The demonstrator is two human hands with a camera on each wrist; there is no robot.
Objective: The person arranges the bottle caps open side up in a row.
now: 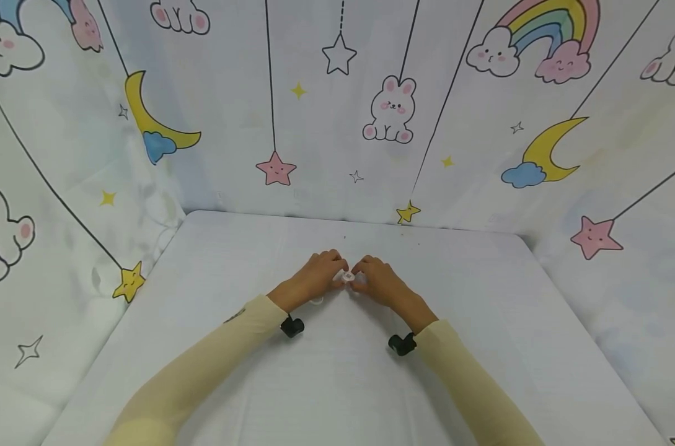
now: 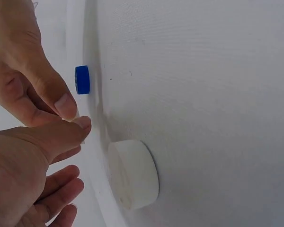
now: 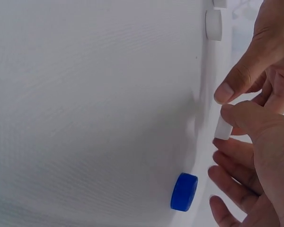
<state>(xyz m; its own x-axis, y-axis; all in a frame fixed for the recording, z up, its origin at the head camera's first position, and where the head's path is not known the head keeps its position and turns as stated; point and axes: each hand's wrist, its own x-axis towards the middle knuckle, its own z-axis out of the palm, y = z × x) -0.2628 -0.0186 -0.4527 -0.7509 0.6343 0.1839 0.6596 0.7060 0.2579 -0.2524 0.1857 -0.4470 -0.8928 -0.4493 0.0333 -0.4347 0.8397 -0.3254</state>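
Near the far middle of the table, my left hand and right hand meet around a small white cap with faint pinkish marks on top. Thumb and fingers of the right hand pinch it in the right wrist view, where the cap shows edge-on. My left thumb and fingers hold its other side, partly hidden by the right hand. A second white cap lies on the table near the left hand. A blue cap lies near the right hand, hidden behind it in the head view.
Another white piece shows at the top edge of the right wrist view. The white tabletop ends at a wall of printed cloth at the back and sides. A small black camera sits at each wrist.
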